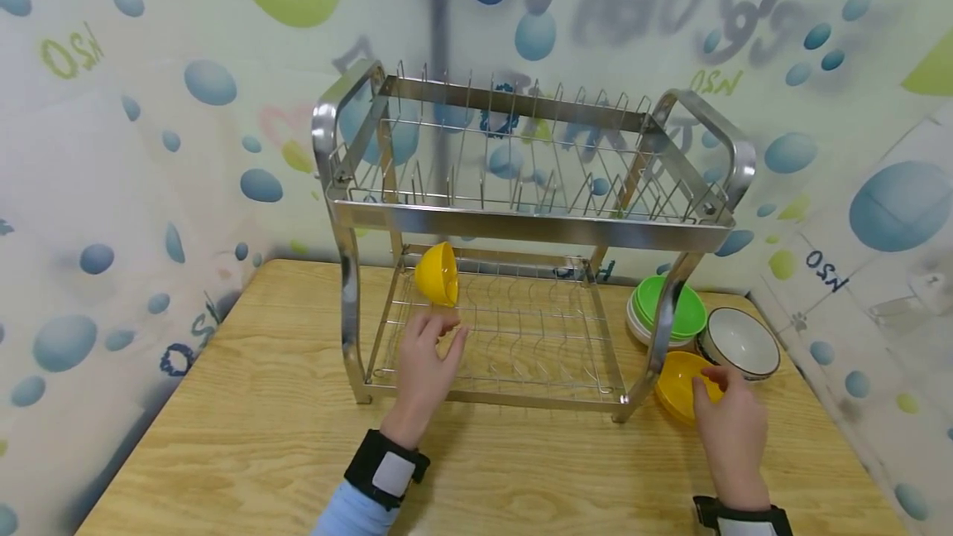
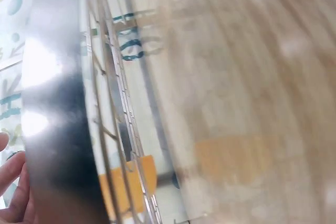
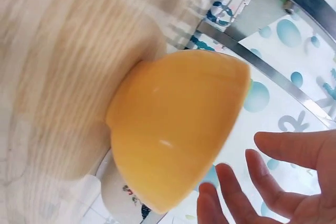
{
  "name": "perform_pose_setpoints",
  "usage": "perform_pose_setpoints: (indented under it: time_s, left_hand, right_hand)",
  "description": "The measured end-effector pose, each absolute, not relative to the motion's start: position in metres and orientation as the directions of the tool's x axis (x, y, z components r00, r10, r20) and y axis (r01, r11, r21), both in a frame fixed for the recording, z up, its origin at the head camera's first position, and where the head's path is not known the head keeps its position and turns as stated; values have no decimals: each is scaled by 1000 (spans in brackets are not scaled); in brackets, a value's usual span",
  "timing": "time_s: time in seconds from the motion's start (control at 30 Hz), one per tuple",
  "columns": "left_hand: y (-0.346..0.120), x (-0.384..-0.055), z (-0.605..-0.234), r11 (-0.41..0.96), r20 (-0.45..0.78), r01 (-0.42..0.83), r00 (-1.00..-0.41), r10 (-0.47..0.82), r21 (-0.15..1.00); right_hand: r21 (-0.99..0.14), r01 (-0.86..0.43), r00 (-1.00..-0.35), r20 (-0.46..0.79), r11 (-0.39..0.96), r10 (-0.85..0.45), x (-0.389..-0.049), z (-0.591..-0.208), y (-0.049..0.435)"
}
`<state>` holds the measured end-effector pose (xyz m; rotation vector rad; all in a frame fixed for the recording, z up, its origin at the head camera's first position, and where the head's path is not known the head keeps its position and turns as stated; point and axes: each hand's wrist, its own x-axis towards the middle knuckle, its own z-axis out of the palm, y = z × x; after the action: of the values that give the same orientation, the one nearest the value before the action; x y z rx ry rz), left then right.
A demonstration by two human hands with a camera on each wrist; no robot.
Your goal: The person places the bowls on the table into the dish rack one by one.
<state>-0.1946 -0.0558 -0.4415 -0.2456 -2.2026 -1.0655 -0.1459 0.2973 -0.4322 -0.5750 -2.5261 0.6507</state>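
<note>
On its side in the lower tier of the metal dish rack (image 1: 532,226) stands a yellow bowl (image 1: 434,273), toward the left end. Just in front of it is my left hand (image 1: 430,358), fingers loosely bent and holding nothing. Another yellow bowl (image 1: 673,387) sits upright on the table, right of the rack. My right hand (image 1: 733,424) hovers at that bowl's near right edge. In the right wrist view, its spread fingers (image 3: 286,148) stand apart from the bowl's rim (image 3: 231,124). The left wrist view shows only a few fingertips (image 2: 18,187) beside a metal bar.
Behind the right-hand yellow bowl are a green bowl (image 1: 683,308) stacked on white ones and a white bowl with a dark rim (image 1: 740,343). The rack's front right leg (image 1: 665,329) stands close to them. A patterned wall (image 1: 208,189) backs the wooden table (image 1: 246,437).
</note>
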Motion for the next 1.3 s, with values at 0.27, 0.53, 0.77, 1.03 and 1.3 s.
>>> perform_pose_setpoints:
  time_s: [0.27, 0.53, 0.77, 1.03, 1.3]
  left_hand:
    - [-63, -194, -451, 657, 627, 403, -766, -139, 637]
    - [-70, -195, -449, 674, 623, 381, -767, -153, 633]
    - [-77, -196, -446, 681, 638, 378, -751, -170, 627]
    - [-87, -199, -445, 691, 663, 387, -727, -179, 610]
    - [-93, -199, -440, 695, 677, 391, -711, -188, 604]
  right_hand:
    - [-534, 393, -792, 218, 749, 570, -147, -436, 305]
    - [-475, 538, -784, 22, 696, 621, -151, -440, 319]
    - [-439, 567, -787, -37, 697, 616, -153, -445, 327]
    - [-500, 567, -775, -56, 655, 629, -156, -449, 335]
    - [-506, 572, -779, -88, 646, 621, -158, -452, 342]
